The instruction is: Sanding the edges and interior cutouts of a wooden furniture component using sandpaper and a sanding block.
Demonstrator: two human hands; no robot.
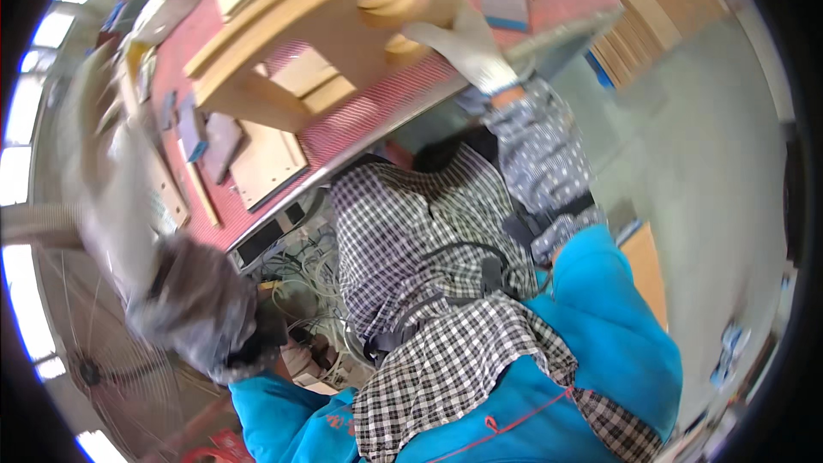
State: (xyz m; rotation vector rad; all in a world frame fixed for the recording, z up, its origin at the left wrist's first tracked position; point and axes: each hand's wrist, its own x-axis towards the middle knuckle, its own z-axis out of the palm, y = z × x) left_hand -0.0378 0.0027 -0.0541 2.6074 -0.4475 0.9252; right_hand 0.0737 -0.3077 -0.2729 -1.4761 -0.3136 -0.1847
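A light wooden assembly (326,13) of joined panels stands tilted in the picture on the red-covered workbench (330,133). My right hand (471,50), in a white glove, is at its right end, thumb reaching toward a round wooden piece (399,2) and fingers at the panel's edge. My left hand (107,171), also gloved, is raised at the far left beyond the bench, smeared by motion. Its fingers are too blurred to read. A greyish bar (39,227) crosses near that hand; whether it is held I cannot make out.
Loose wooden boards (264,159), a thin strip (201,193) and sanding blocks (193,130) lie on the bench's left part. Another grey block (504,2) is at the right. Stacked boards (634,43) stand beyond. Cables (321,291) hang below, near a fan (90,369).
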